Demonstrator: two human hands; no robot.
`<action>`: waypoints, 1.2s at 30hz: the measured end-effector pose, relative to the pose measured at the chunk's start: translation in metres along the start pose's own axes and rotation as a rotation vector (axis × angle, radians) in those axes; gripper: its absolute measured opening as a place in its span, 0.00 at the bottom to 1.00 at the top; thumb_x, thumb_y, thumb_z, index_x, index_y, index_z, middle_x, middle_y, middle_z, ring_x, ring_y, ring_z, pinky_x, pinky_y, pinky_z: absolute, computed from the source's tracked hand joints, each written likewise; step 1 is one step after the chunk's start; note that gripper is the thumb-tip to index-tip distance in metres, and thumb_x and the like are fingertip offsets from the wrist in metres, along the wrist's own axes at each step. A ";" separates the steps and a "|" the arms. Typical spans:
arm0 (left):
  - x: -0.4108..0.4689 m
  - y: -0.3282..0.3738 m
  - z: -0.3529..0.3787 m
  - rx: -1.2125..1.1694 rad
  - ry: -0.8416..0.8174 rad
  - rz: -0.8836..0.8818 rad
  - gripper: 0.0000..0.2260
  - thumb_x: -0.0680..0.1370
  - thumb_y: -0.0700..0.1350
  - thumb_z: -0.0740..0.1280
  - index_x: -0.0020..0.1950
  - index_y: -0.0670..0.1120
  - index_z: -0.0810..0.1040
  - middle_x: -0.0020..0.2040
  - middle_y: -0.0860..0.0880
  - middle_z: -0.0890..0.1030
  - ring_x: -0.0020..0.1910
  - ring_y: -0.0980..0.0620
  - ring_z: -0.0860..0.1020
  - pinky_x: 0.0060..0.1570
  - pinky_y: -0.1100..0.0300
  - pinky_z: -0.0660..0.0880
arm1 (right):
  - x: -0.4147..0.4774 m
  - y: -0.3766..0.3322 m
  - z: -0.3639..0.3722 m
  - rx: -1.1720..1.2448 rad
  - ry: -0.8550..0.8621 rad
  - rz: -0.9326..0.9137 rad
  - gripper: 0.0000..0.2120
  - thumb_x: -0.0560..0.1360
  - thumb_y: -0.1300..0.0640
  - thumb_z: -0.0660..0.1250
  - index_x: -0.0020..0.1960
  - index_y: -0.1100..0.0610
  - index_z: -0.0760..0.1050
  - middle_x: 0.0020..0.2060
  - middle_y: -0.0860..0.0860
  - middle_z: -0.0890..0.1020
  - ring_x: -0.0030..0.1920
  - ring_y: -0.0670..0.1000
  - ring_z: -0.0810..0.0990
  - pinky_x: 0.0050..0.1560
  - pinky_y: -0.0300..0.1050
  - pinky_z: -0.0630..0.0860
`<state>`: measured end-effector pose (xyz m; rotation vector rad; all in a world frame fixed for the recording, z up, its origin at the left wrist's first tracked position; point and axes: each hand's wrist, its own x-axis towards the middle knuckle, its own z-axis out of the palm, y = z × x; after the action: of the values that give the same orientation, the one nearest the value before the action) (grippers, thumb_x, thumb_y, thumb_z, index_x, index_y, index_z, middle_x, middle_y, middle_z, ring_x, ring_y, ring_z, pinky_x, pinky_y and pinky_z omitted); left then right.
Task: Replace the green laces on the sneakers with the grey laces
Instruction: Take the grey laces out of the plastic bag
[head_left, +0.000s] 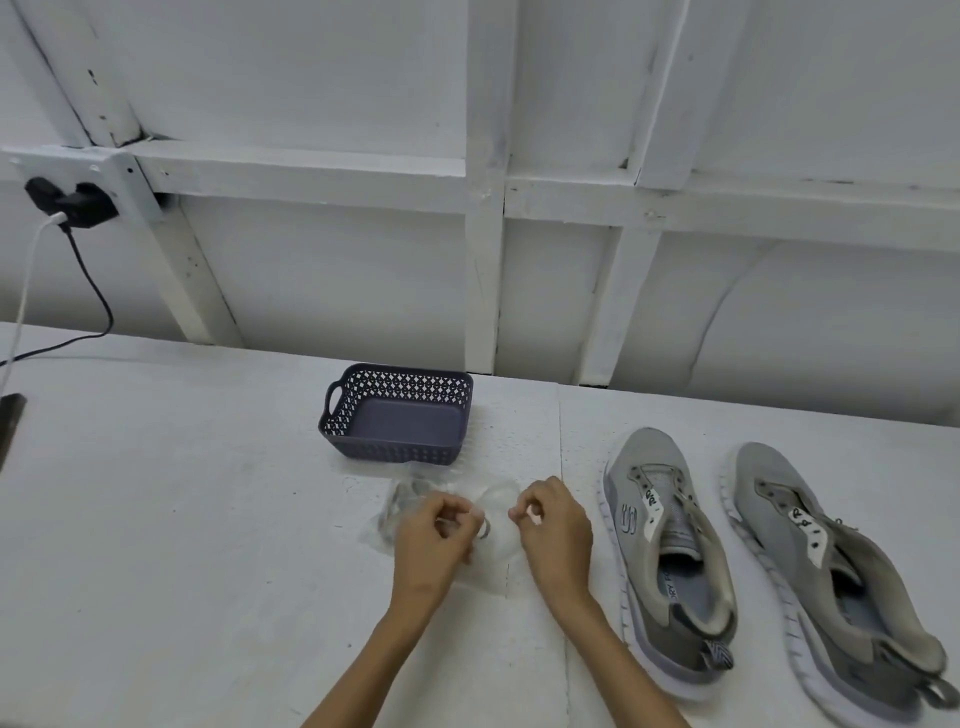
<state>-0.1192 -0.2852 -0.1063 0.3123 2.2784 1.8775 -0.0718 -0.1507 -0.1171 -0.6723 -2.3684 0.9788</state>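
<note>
- Back wall (322, 93): white panels crossed by white painted beams, rising behind the table.
- White table (171, 519): fills the lower view and carries everything below.
- Outer sneaker (831, 571): grey with a white sole, far right on the table, toe pointing away, heel loop nearest the camera.
- Inner sneaker (670, 561): same grey pair, just beside the outer one and apart from it, also toe away, tongue pulled up, just right of the right hand.
- Basket (337, 410): dark blue, perforated walls, handle slot on its left end; sits upright behind the hands, near the table's far edge.
- Plastic bag (498, 543): clear and crumpled, on the table between basket and camera, stretched between both hands.
- Left hand (436, 530): fingers curled, pinching the bag's edge.
- Right hand (556, 525): fingers curled, pinching the bag's opposite edge.
- Grey laces (404, 496): coiled inside the bag, at its left end, partly hidden by the left hand.
- Black plug (78, 205): on the wall beam far left, black and white cables trailing down to the table.
</note>
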 end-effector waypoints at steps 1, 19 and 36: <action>-0.001 -0.001 0.002 0.008 -0.003 0.005 0.03 0.74 0.40 0.72 0.42 0.44 0.79 0.33 0.47 0.82 0.26 0.50 0.78 0.31 0.58 0.77 | -0.001 -0.005 0.000 -0.090 -0.058 -0.052 0.12 0.70 0.64 0.73 0.41 0.46 0.78 0.38 0.43 0.76 0.33 0.42 0.71 0.33 0.35 0.65; 0.006 -0.035 -0.080 0.333 0.076 -0.155 0.20 0.73 0.46 0.67 0.66 0.47 0.74 0.58 0.49 0.78 0.56 0.47 0.76 0.56 0.51 0.74 | 0.011 -0.023 0.018 0.081 -0.572 -0.097 0.17 0.71 0.73 0.61 0.51 0.59 0.83 0.30 0.34 0.75 0.28 0.38 0.73 0.29 0.28 0.65; 0.000 -0.039 -0.077 0.343 0.103 -0.075 0.15 0.76 0.36 0.67 0.59 0.52 0.76 0.46 0.56 0.81 0.49 0.51 0.79 0.49 0.57 0.75 | 0.003 -0.026 0.058 -0.123 -0.590 -0.249 0.03 0.72 0.63 0.67 0.41 0.58 0.78 0.44 0.51 0.76 0.40 0.49 0.75 0.34 0.32 0.65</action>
<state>-0.1415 -0.3650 -0.1300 0.1736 2.6394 1.4950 -0.1156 -0.1943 -0.1330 -0.1179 -2.9485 1.0272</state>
